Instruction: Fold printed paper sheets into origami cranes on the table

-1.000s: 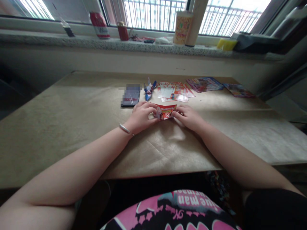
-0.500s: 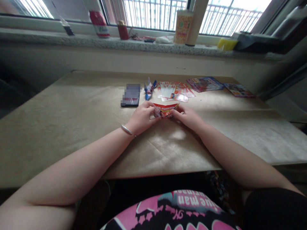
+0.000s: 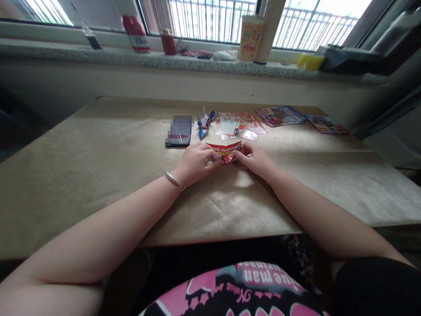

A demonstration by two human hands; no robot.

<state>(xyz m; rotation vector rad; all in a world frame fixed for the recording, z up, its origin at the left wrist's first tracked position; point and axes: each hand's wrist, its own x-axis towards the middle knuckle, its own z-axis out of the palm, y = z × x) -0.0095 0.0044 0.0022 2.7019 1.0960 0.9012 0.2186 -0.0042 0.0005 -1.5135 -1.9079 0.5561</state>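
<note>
Nearest, below both grips: a printed shirt [image 3: 243,289] in black and pink, cut off by the lower edge; lettering upside down, only partly legible. Under the tabletop [image 3: 98,166] edge, a dark zone, hard to make out.

Silver bracelet [image 3: 173,178] at the wrist just behind the left grip.

Left grip [image 3: 198,161]: thumb and fingers pinch the left end of a folded red paper [image 3: 226,151]. Right grip [image 3: 258,160]: thumb and fingertips pinch its right end. The paper lies between the two grips, low over the tabletop, upper edge dipping mid-span; fingers cover both ends. Print too small to read. Whether its lower edge touches the tabletop, cannot tell.

Just beyond the left grip: dark phone [image 3: 180,131], flat, its screen side partly pixelated. Right of it, beyond the gap between the grips: blue folded paper [image 3: 204,123] with pointed tips. Beyond the right grip: overlapping loose sheets [image 3: 241,123], red and white. Farther right, a fanned card stack [image 3: 279,116], then a smaller pile [image 3: 327,124], printing blurred.

Farthest, well beyond both grips: windowsill [image 3: 204,63] with a red-and-white can [image 3: 136,34], red bottle [image 3: 168,42], patterned cup [image 3: 250,37], yellow item [image 3: 310,61] of unclear kind. Behind the glass, a railing [image 3: 210,17]; the view past it washes out.
</note>
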